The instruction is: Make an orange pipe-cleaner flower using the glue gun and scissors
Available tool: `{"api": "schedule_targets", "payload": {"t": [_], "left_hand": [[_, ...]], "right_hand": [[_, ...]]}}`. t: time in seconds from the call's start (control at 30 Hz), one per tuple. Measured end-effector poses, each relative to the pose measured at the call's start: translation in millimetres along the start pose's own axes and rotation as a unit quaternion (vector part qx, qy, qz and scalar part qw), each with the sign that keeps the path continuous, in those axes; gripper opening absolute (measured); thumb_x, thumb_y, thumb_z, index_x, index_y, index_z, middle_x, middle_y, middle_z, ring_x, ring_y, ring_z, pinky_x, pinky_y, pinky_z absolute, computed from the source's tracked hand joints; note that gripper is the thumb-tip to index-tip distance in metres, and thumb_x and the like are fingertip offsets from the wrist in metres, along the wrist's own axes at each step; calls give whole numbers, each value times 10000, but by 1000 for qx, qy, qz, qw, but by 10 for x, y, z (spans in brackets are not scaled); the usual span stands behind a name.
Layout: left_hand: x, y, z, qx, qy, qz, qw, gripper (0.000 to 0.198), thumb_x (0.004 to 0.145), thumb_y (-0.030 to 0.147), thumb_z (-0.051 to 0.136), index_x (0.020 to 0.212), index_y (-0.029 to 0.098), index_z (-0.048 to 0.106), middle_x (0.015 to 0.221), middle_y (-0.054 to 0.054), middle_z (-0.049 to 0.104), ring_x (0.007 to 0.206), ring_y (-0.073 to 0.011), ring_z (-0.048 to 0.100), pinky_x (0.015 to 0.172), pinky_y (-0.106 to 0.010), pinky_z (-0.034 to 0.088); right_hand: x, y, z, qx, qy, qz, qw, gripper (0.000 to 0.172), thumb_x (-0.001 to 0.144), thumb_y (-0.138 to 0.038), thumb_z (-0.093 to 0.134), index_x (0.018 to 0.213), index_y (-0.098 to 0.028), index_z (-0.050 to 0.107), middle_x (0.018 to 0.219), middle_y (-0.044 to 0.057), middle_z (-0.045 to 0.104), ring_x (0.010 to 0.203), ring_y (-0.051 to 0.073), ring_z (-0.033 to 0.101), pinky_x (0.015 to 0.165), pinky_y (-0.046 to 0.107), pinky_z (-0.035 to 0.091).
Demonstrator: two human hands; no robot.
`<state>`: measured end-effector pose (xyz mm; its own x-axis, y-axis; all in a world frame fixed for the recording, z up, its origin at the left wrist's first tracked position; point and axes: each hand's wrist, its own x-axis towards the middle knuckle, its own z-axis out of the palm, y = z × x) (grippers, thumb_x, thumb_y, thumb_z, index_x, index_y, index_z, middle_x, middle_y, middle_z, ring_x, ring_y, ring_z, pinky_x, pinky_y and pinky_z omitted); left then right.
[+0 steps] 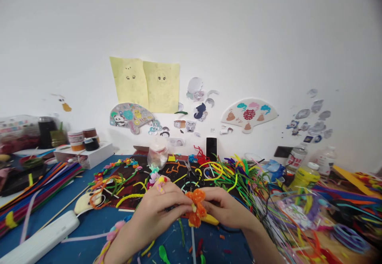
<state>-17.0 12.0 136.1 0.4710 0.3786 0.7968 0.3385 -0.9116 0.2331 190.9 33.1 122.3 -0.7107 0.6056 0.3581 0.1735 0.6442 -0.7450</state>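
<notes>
Between my two hands is an orange flower (pixel 197 212) with rounded petals and a small pale yellow centre, which looks made of fuzzy pipe cleaner. My left hand (pixel 162 206) pinches it from the left, thumb and forefinger together at the centre. From the right, my right hand (pixel 225 206) closes its fingers at the petals' edge; some fingertips are hidden behind the flower. A pale stem-like strip (pixel 193 244) shows below it. A colourful ring sits on my left hand, and a pastel braided bracelet (pixel 115 232) circles that wrist.
Loose green and yellow pipe cleaners (pixel 238 176) pile up at the right. Scissors (pixel 190 168) lie behind my hands. A white stick-shaped device (pixel 44 236) and pipe-cleaner bundles (pixel 36 192) lie left. Bottles (pixel 308 174) stand back right; a phone (pixel 211 148) leans on the wall.
</notes>
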Motion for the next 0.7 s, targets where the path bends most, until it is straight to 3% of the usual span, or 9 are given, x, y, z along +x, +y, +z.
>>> {"api": "schedule_targets", "payload": {"t": [0.37, 0.53, 0.7], "left_hand": [[16, 6, -11, 15, 5, -40, 999, 57, 751, 128, 654, 767, 183, 664, 652, 14, 666, 615, -99, 580, 599, -226, 457], [0, -19, 21, 51, 41, -72, 995, 105, 767, 134, 633, 852, 183, 671, 754, -19, 665, 704, -124, 606, 682, -269, 473], [-13, 17, 43, 62, 79, -74, 992, 145, 760, 134, 638, 885, 196, 678, 776, -27, 634, 705, -130, 587, 636, -268, 467]], "right_hand": [[39, -9, 49, -4, 31, 12, 999, 303, 912, -324, 414, 844, -149, 652, 769, 27, 574, 708, 129, 491, 659, 232, 390], [76, 33, 97, 0, 105, 8, 994, 279, 912, -307, 417, 844, -169, 650, 800, 29, 584, 746, 137, 507, 695, 237, 398], [109, 65, 168, -22, 161, -17, 987, 252, 907, -277, 428, 801, -180, 635, 744, 15, 545, 726, 134, 481, 671, 235, 379]]}}
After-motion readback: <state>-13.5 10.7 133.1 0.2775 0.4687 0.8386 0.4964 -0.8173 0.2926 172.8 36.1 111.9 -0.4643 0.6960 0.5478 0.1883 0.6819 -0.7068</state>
